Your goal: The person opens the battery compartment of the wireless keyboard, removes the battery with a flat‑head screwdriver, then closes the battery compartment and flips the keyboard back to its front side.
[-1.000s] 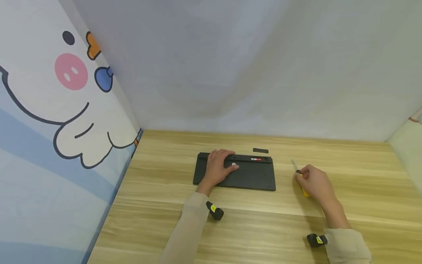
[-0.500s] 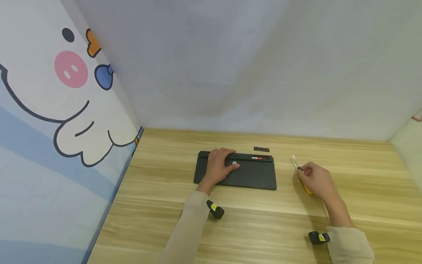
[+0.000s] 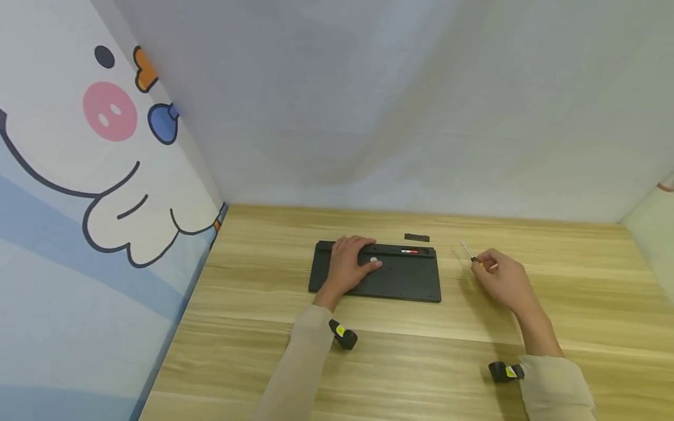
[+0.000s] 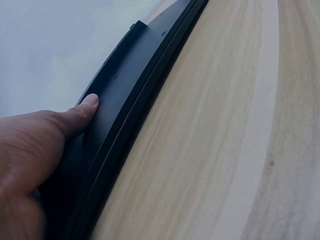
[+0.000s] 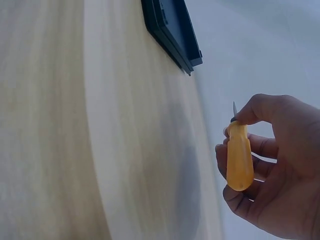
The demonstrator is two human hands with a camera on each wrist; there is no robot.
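Note:
A black keyboard lies underside up on the wooden table, a red-and-white battery in the slot of its raised back strip. My left hand rests on its left half, fingers reaching to the far edge. In the left wrist view the thumb lies straight on the dark casing. Right of the keyboard, my right hand pinches a screwdriver by its yellow handle, above the table. Its metal shaft points away and leftward in the head view. Beyond the keyboard lies a small black battery cover.
The wooden table ends at a pale curtain at the back. A cartoon-printed panel stands on the left. Each wrist carries a small black camera, the left camera and the right camera.
My right hand has lifted slightly and tilted the screwdriver, so its handle now hides mostly behind the fingers and its tip leans further left. The left hand and keyboard stay put.

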